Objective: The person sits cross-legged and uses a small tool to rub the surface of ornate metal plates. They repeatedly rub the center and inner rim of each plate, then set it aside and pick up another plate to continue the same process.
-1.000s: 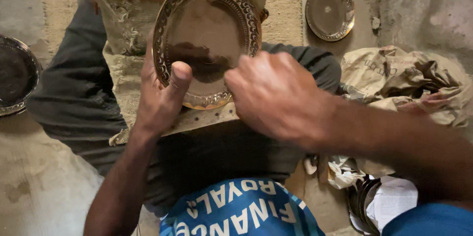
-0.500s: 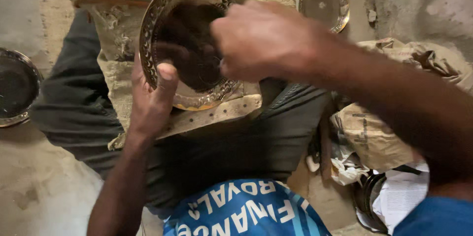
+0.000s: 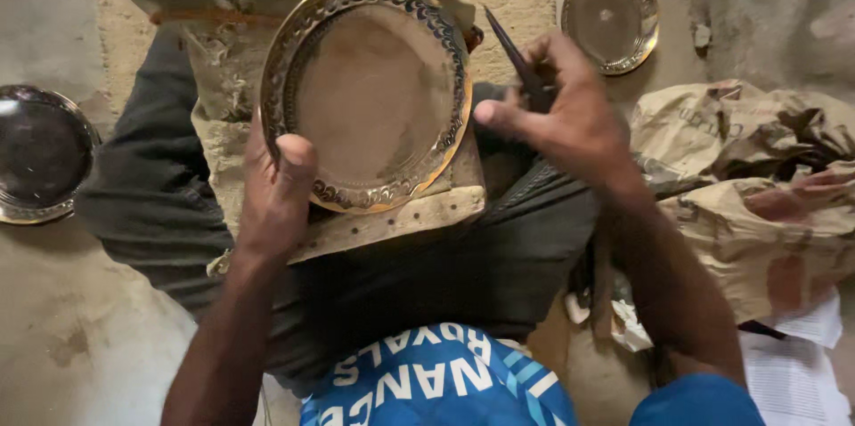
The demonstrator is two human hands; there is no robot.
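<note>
Meanwhile we steadied the plate [image 3: 374,97] on our lap with our left hand [image 3: 278,194] gripping its lower-left rim, while our right hand [image 3: 570,119], just right of it, pinched a dark tool [image 3: 512,56] pointing up-left.

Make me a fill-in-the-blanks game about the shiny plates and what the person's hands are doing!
1. The left hand grips the big round plate by its ____ edge.
2. The right hand holds a thin, dark, pointed ____.
3. The small plate lies on the floor, ____ the right hand.
4. The crumpled ____ lies at the far right.

Missing words: lower; tool; beyond; paper
</note>
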